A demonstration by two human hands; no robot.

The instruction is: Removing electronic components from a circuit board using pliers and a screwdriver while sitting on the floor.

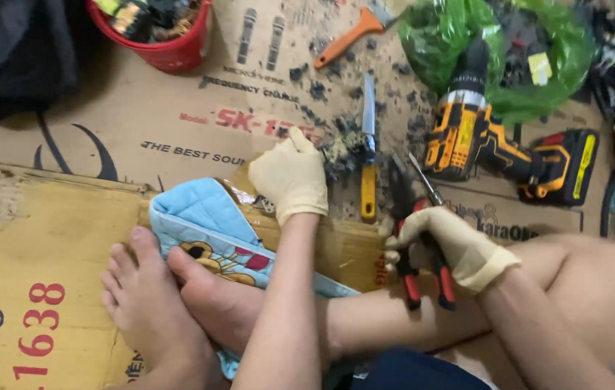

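My left hand, in a cream rubber glove, presses down on something small at the edge of a blue padded cloth; what lies under the fingers is hidden. My right hand, also gloved, grips pliers with red and black handles, jaws pointing up and away from me. Both bare feet rest on the cloth and the cardboard.
A knife with a yellow handle lies among dark crumbs beyond my left hand. A yellow and black cordless drill lies at right, below a green plastic bag. A red bucket and an orange-handled scraper sit at the top.
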